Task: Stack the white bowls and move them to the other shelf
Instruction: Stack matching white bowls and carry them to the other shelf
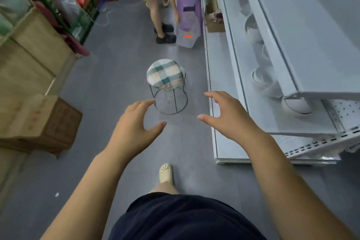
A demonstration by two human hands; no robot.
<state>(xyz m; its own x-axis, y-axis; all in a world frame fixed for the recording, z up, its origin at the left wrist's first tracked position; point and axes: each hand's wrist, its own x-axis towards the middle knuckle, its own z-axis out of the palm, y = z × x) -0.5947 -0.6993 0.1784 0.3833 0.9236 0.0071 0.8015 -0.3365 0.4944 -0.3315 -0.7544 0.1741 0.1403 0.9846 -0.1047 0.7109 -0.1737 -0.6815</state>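
Observation:
Several white bowls [262,79] stand in a row on a middle board of the white metal shelf unit [259,121] at the right, partly hidden under the board above. One more white bowl [298,106] sits nearest, at the shelf's end. My left hand [136,122] and my right hand [227,115] are both stretched out over the aisle floor, fingers spread and relaxed, holding nothing. My right hand is left of the shelf, apart from the bowls.
A plaid-topped wire stool [166,77] stands in the aisle just ahead of my hands. Another person [155,6] stands farther down by a purple stool stack [188,13]. Cardboard boxes [41,121] and wooden crates line the left side. My foot [166,172] is on the grey floor.

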